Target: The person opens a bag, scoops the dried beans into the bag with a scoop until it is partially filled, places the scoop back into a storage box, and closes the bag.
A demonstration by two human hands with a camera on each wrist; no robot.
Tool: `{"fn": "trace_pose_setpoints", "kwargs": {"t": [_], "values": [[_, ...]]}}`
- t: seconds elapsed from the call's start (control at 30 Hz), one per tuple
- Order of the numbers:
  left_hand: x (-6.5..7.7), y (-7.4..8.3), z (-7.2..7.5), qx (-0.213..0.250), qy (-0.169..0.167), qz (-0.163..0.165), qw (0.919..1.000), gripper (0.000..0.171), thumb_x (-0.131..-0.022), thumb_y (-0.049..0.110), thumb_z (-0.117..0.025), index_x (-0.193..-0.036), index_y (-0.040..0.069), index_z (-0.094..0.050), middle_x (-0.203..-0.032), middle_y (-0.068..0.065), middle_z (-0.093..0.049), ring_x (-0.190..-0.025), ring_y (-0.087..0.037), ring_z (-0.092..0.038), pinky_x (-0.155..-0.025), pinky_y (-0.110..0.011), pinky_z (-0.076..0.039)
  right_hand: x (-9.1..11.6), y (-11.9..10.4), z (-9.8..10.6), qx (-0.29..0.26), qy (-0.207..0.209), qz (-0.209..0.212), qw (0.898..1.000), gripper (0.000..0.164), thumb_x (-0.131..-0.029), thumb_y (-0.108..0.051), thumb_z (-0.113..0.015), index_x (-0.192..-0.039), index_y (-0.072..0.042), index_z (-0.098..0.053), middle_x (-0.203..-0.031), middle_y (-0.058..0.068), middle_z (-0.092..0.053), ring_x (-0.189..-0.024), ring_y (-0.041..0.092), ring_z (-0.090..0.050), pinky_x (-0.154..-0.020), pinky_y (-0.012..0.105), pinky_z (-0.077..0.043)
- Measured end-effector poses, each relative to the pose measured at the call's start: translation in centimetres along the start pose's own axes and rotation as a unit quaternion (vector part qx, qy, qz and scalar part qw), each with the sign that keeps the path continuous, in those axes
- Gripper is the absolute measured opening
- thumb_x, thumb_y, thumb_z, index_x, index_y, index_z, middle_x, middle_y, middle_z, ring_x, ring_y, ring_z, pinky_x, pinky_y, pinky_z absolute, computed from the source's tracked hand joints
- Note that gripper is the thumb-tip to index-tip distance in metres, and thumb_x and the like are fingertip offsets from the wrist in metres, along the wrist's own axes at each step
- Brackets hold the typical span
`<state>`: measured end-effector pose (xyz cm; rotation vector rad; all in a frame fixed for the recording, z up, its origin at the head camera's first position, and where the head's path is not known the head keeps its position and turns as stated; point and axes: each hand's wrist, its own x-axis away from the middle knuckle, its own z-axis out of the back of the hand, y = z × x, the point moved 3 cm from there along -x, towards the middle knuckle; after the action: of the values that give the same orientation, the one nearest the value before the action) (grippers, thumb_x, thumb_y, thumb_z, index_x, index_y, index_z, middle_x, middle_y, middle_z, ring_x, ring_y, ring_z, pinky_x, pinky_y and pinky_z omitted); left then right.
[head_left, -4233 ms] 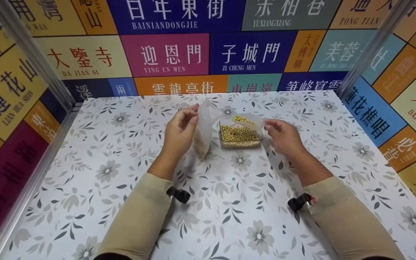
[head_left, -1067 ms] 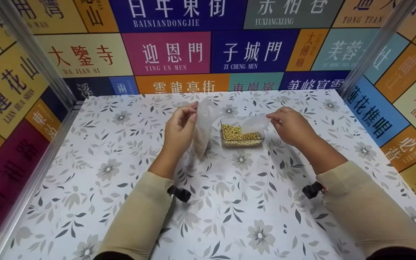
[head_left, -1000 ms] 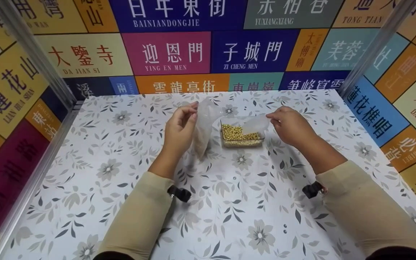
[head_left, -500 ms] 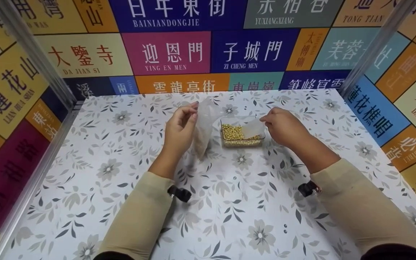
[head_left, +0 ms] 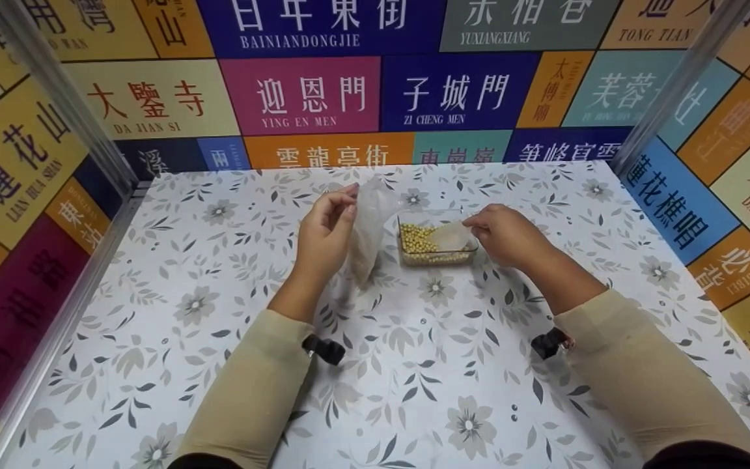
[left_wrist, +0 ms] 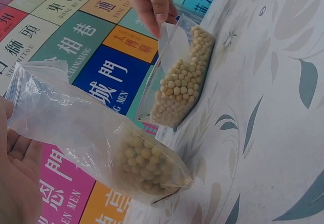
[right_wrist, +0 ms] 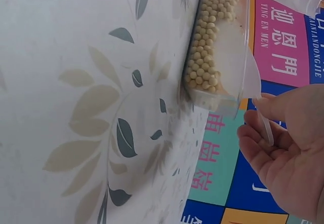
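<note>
My left hand [head_left: 326, 231] pinches the top of a clear zip bag [head_left: 367, 228], which stands upright on the table. Soybeans [left_wrist: 144, 163] fill the bottom of that bag in the left wrist view. Right of it sits a clear rectangular box [head_left: 439, 260] with a layer of soybeans [head_left: 416, 238]. Over the box's right end, my right hand [head_left: 512, 238] grips the thin handle of a translucent white plastic scoop [right_wrist: 230, 51] between thumb and fingers. The scoop's broad blade slants down into the box and its lower edge is among the soybeans.
A white tablecloth with grey flowers and leaves [head_left: 375, 378] covers the table. Panels with large Chinese lettering [head_left: 313, 98] rise behind and on both sides, joined by metal posts [head_left: 668, 85] at the corners. A black wrist camera [head_left: 324, 350] is strapped to each sleeve.
At the earliest frame, the scoop carried soybeans above the box. Over the last second my right hand has lowered and moved left, pushing the scoop into the soybeans. My left hand and bag stay put.
</note>
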<state>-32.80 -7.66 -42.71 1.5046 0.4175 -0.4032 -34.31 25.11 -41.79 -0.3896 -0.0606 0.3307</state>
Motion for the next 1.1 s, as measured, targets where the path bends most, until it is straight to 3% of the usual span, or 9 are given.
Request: {"fn": "trace_pose_setpoints", "kwargs": {"t": [0.27, 0.73, 1.1], "values": [[0.0, 0.0, 0.0, -0.002, 0.002, 0.001, 1.0, 0.011, -0.108, 0.007, -0.06, -0.115, 0.0, -0.065, -0.144, -0.012, -0.07, -0.141, -0.02, -0.063, -0.122, -0.027, -0.049, -0.2, 0.0, -0.7, -0.02, 0.009, -0.001, 1.0, 0.035, -0.109, -0.009, -0.054, -0.14, -0.007, -0.069, -0.13, 0.019, -0.07, -0.125, 0.04, -0.066, -0.11, 0.057, -0.055], [0.0, -0.2, 0.0, 0.007, 0.005, 0.005, 0.9999, 0.011, -0.107, 0.006, -0.06, -0.115, 0.0, -0.065, -0.145, -0.01, -0.069, -0.142, -0.019, -0.062, -0.123, -0.028, -0.048, -0.6, 0.0, -2.4, -0.07, -0.027, -0.044, 0.996, 0.037, -0.11, -0.013, -0.057, -0.146, -0.011, -0.066, -0.148, 0.018, -0.065, -0.142, 0.041, -0.057, -0.118, 0.059, -0.05], [0.0, 0.0, 0.0, -0.001, 0.003, 0.001, 1.0, 0.011, -0.108, 0.007, -0.06, -0.114, 0.0, -0.064, -0.145, -0.015, -0.069, -0.141, -0.021, -0.063, -0.121, -0.028, -0.05, -0.3, 0.3, -3.3, -0.112, 0.028, -0.042, 0.992, 0.036, -0.108, -0.009, -0.057, -0.142, -0.008, -0.068, -0.148, 0.018, -0.065, -0.145, 0.039, -0.055, -0.127, 0.057, -0.042]]}}
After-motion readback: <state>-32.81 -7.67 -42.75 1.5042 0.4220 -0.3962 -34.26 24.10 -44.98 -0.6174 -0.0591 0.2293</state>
